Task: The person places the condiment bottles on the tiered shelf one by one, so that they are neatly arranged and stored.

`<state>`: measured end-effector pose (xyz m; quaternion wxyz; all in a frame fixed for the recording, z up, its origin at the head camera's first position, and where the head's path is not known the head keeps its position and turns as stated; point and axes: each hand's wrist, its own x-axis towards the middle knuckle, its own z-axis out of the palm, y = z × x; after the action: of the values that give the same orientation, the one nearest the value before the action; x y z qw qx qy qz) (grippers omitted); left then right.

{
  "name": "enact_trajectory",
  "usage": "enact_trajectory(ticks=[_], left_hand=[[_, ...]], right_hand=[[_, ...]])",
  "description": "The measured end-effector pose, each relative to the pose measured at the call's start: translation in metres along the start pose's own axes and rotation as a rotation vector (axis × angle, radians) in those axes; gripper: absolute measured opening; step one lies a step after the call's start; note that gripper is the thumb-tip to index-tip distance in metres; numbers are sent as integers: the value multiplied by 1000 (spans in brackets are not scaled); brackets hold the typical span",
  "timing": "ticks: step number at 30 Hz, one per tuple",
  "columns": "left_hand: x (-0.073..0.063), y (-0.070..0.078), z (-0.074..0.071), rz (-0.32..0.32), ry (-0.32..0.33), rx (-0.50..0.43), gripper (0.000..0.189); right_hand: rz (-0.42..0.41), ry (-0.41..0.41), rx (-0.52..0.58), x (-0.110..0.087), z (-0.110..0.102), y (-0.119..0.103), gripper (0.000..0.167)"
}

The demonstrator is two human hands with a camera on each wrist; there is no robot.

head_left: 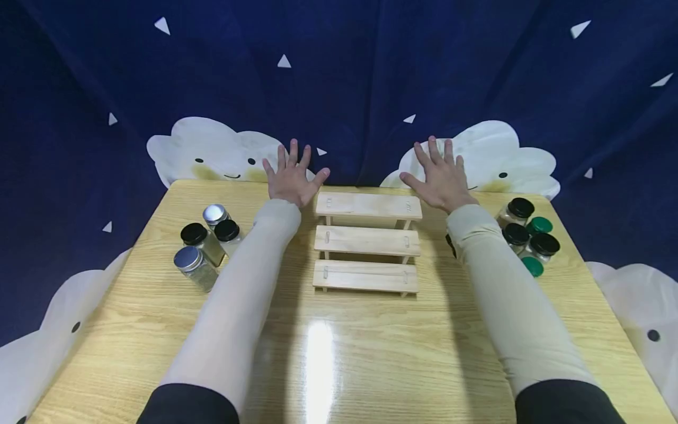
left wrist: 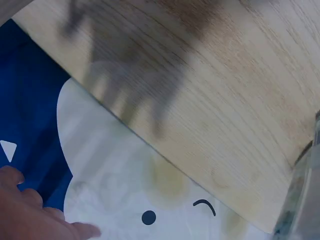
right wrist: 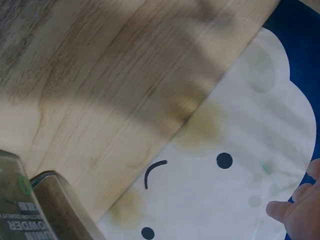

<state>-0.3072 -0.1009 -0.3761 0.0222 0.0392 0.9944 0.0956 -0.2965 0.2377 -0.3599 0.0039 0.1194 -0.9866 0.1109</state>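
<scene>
"First, the grip: how to enter it?"

"Left hand [head_left: 290, 181]: bare, fingers straight and fanned, thumb splayed inward, holding nothing. Right hand [head_left: 441, 179]: likewise spread, thumb pointing inward, nothing held. Both raised at the far table edge, with blurred hand shadows on the wood in the wrist views."

"Next, between the two?"

"One three-tier wooden rack [head_left: 366, 241], pale, stepped, highest tier at the back. Set toward the far side of the table, between the forearms; back left corner near the left thumb, apart from it."

"And the sleeves [head_left: 233, 288]?"

"Pale, long, one per forearm, meeting black fabric at the near end."

"Glassware, by side?"

"Beside the left forearm: four clear jars [head_left: 212, 250], two silver lids, two black, grouped closely. Beyond the right forearm: five lidded jars [head_left: 542, 244], three black lids, two green, clustered. In the right wrist view: two jar bodies, flat-sided, cut off by the frame, one with an upside-down printed label [right wrist: 32, 220]."

"Lastly, support and backing?"

"Light wood-grain table [head_left: 381, 353], with a bright streak of reflected light in front of the rack. Behind: navy curtain [head_left: 339, 88], printed with white triangles and smiling clouds [head_left: 212, 144]."
</scene>
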Motion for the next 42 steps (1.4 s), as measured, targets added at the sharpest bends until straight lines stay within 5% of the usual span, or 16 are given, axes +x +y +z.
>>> enact_trajectory(ticks=[13, 24, 33, 42], left_hand=[[-17, 10, -27, 31, -20, -194, 81], [-82, 22, -58, 201, 116, -357, 67], [-150, 18, -47, 295, 164, -513, 62], [-190, 9, -15, 195, 118, -664, 64]], right_hand=[[-28, 54, 101, -7, -19, -18, 86], [-137, 194, 249, -48, -47, -50, 67], [-246, 334, 335, -111, -55, -63, 48], [-344, 569, 411, -171, -62, -43, 38]])
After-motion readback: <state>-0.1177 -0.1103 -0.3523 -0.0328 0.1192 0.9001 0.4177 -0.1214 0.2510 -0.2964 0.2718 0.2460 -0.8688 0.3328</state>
